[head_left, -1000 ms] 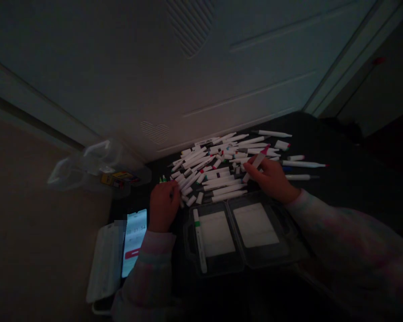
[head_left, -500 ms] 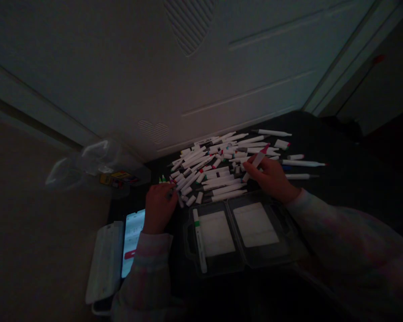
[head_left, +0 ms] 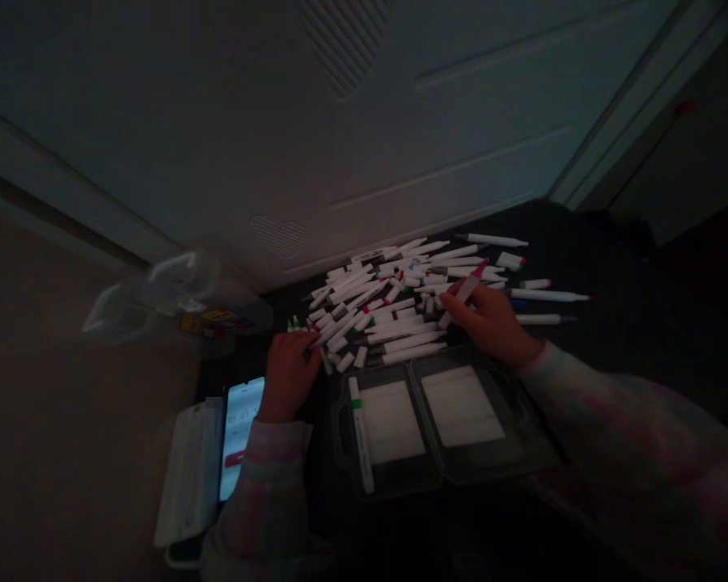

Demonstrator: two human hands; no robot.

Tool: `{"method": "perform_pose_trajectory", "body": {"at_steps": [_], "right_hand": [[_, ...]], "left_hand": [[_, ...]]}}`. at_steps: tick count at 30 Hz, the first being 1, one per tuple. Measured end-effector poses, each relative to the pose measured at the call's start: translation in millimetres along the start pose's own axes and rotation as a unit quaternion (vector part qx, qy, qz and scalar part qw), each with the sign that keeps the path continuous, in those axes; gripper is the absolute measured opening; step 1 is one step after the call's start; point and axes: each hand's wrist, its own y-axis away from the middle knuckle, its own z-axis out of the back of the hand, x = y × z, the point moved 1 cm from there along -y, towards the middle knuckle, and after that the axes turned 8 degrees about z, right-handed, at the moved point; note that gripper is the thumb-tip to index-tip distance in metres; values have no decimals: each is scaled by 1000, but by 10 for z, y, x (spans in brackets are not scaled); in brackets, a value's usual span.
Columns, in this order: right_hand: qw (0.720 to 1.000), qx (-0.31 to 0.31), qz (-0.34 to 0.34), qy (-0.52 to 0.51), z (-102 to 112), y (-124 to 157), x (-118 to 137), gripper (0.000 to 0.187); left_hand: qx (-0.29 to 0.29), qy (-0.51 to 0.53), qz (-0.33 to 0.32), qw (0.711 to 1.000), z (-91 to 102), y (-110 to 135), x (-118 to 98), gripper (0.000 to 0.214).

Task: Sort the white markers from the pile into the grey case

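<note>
In dim light, my right hand (head_left: 491, 317) is closed around an uncapped marker (head_left: 466, 289) with a pink tip that points up and away. It hovers at the near right side of a heap of white markers (head_left: 352, 284) and loose caps (head_left: 344, 361). My left hand (head_left: 289, 370) is at the heap's left edge, fingers curled together; what they grip, if anything, is too dark to make out. Below the heap lies an open clear plastic case (head_left: 433, 477) with a white sheet in each half. One marker with a green band (head_left: 361, 436) lies along its left side.
A lit phone (head_left: 236, 440) lies partly behind my left forearm, beside a pale case (head_left: 188, 473). Another clear plastic box (head_left: 212, 295) stands at the back left. The panelled white surface (head_left: 400, 145) rises behind the dark tabletop (head_left: 631, 339).
My left hand has shifted slightly to the right, and the small dark thing seen at its fingertips no longer shows clearly. My right hand and its marker have hardly moved.
</note>
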Motion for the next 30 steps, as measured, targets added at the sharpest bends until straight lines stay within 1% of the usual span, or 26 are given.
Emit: {"method": "perform_pose_trajectory", "body": {"at_steps": [12, 18, 22, 30], "right_hand": [[1000, 5, -14, -8, -8, 3, -11, 21], [1000, 5, -9, -5, -14, 0, -12, 22], [1000, 3, -8, -7, -14, 5, -16, 22], [1000, 7, -5, -14, -15, 6, -15, 21]], "left_hand": [[17, 5, 2, 1000, -2, -6, -10, 23], [35, 4, 15, 999, -8, -11, -18, 26], [33, 11, 22, 999, -8, -5, -23, 25], [42, 14, 10, 999, 10, 0, -42, 25]]}}
